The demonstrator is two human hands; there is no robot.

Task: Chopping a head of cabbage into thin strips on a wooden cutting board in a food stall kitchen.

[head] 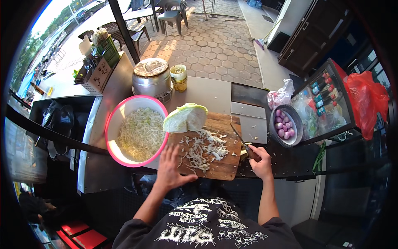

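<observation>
A wooden cutting board (228,166) lies in front of me with shredded cabbage (205,151) scattered over it. At its far left corner rests a cut piece of cabbage (186,118). My left hand (170,169) is spread at the board's left edge, fingers apart, holding nothing, close to the rim of a pink-rimmed basin (109,124) that contains a heap of shredded cabbage (141,133). My right hand (260,162) grips a knife (239,134) by its wooden handle at the board's right edge, the blade pointing away from me. Pale cabbage scraps lie beside the knife.
Behind the basin stand a lidded metal pot (152,79) and a yellowish container (179,79). To the right are a bowl of shallots (287,137), a plastic bag (281,93) and a glass display case (326,99). A utensil box (96,77) stands on the left counter.
</observation>
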